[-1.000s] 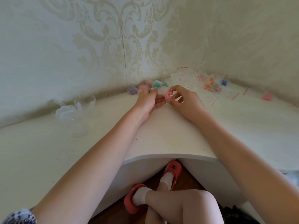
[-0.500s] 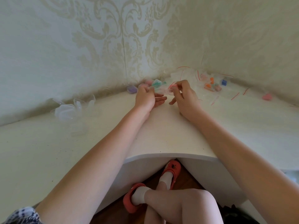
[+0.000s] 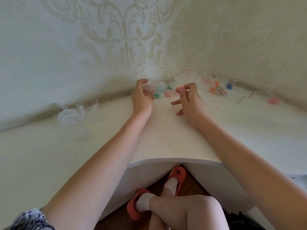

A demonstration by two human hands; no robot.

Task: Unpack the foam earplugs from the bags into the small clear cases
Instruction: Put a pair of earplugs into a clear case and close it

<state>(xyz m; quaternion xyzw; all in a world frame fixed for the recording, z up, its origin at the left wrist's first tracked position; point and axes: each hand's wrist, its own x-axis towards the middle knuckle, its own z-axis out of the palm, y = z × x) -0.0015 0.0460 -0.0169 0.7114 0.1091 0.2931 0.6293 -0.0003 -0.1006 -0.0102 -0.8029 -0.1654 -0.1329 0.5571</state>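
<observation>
My right hand [image 3: 188, 98] pinches a pink foam earplug [image 3: 180, 88] between thumb and forefinger, lifted just above the white desk [image 3: 166, 140]. My left hand [image 3: 142, 96] curls round a crumpled clear bag [image 3: 153, 85] near the corner. Between the hands lie small clear cases holding green earplugs [image 3: 158, 93] and a pink one [image 3: 167, 93]. More earplugs in clear bags with red zip strips [image 3: 216, 87] sit to the right, among them orange, pink and a blue one [image 3: 229, 86].
A pile of clear cases [image 3: 74, 113] lies on the desk at the left by the wall. A loose pink earplug [image 3: 273, 100] sits far right. Walls close the corner behind. My crossed legs and orange clogs [image 3: 177, 175] show under the desk's cut-out edge.
The hands have drawn apart. My right hand has pulled the pink earplug out and to the right, while my left hand keeps the clear bag and has moved back toward the corner.
</observation>
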